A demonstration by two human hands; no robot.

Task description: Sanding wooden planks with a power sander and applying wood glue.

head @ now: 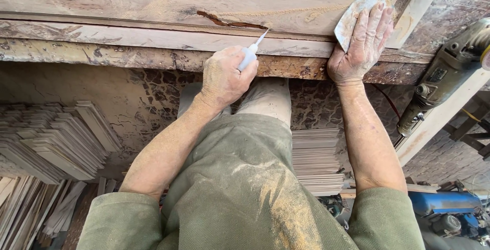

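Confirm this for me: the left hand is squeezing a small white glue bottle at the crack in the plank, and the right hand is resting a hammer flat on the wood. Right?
Not quite. In the head view the right hand presses a flat metal putty knife on the wood, not a hammer. The rest holds: the left hand points the small white glue bottle at the crack in the plank.

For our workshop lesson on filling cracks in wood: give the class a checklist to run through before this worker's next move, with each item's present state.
1. Glue bottle gripped in left hand: ok.
2. Nozzle aimed toward the crack in the slab: ok.
3. Nozzle touching the crack: not ok, its tip sits just right of the crack's end.
4. Putty knife ready under right hand: ok.
5. Glue left in bottle: cannot tell.
6. Grinder at rest, away from both hands: ok.
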